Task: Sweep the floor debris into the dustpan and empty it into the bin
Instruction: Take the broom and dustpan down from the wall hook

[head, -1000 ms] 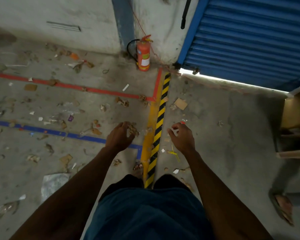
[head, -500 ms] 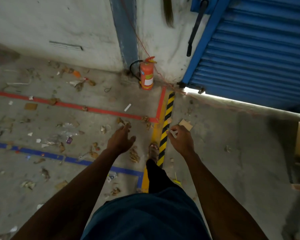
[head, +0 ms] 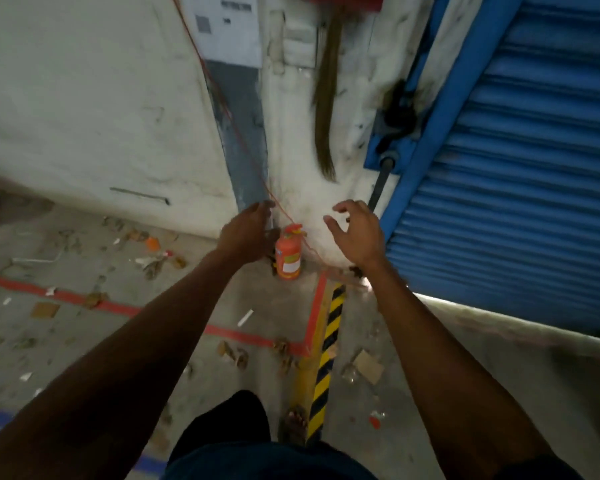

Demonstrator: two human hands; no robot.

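A grass broom [head: 326, 98] hangs bristles-down on the white wall ahead, above both hands. Both arms are stretched forward and up. My left hand [head: 248, 233] is raised with loose fingers and holds nothing. My right hand [head: 355, 233] is spread with slightly bent fingers, empty, below the broom's tip. Paper and cardboard scraps [head: 368, 367] and other debris [head: 153, 261] lie scattered over the concrete floor. No dustpan or bin is in view.
A red fire extinguisher [head: 287, 256] stands against the wall between my hands. A blue roller shutter [head: 520, 174] fills the right side, with a dark handle [head: 378, 188] at its frame. Red tape [head: 101, 304] and a yellow-black stripe [head: 326, 358] mark the floor.
I have stepped toward the wall and looked up. Both hands rose from floor level to wall height. The small scrap once pinched in my right hand is no longer seen.
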